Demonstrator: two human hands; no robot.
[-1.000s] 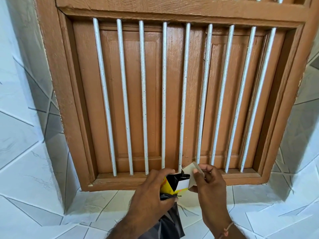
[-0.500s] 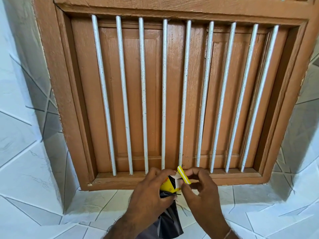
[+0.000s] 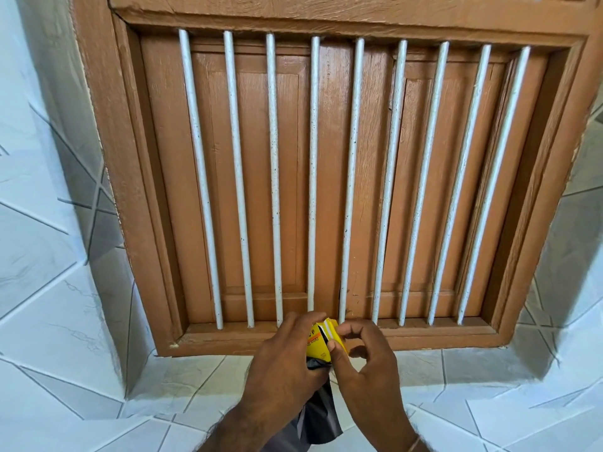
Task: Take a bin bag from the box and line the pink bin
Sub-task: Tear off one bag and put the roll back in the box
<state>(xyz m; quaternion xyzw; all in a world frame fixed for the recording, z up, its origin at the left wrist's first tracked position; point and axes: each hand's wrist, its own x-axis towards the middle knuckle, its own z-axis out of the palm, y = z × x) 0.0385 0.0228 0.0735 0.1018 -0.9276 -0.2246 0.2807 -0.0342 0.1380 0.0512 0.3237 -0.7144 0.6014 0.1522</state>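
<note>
A small yellow box (image 3: 318,344) of bin bags sits between both hands, low in the middle of the view. My left hand (image 3: 284,363) wraps around its left side. My right hand (image 3: 362,357) pinches the box's top flap with thumb and fingertips, pressing it down. A black bin bag (image 3: 318,415) hangs down below the box, under my left hand and between my wrists. The pink bin is not in view.
A brown wooden window frame (image 3: 137,223) with closed shutters and several white vertical bars (image 3: 311,177) fills the wall ahead. Its sill (image 3: 228,337) lies just behind the hands. White tiled wall (image 3: 49,288) surrounds it.
The box's flap stood open and raised a second ago; my right hand has folded it down onto the box. Both hands stay in the same place.
</note>
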